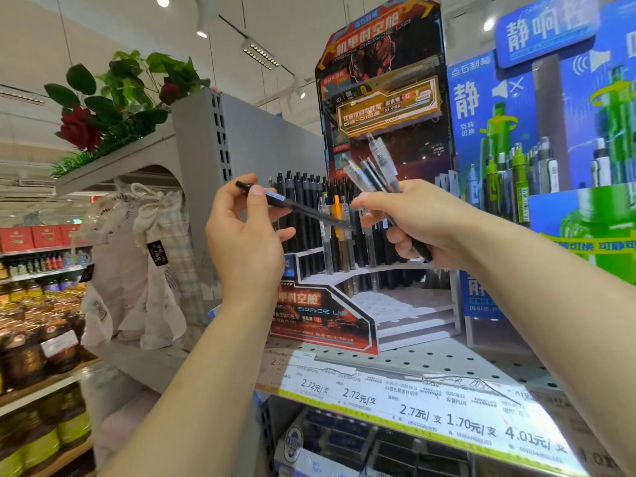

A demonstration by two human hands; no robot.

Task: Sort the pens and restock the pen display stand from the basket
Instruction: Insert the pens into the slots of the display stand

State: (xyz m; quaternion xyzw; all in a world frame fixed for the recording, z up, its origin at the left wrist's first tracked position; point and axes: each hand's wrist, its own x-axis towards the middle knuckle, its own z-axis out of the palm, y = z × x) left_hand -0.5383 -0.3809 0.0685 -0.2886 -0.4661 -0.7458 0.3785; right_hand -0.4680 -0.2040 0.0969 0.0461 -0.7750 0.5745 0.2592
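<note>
My left hand pinches a single black pen near its cap end and holds it level in front of the display. To its right, my right hand grips a bunch of pens, black and clear, that fan upward from my fist. Behind both hands stands the tiered pen display stand, red and black. Its upper rows hold several black pens and one orange pen; the white lower tiers show bare holes. The basket is out of view.
A blue and green pen display stands at the right. Price labels run along the perforated shelf's front edge. At the left are a grey shelf panel, hanging cloth bags, artificial roses and an aisle of bottles.
</note>
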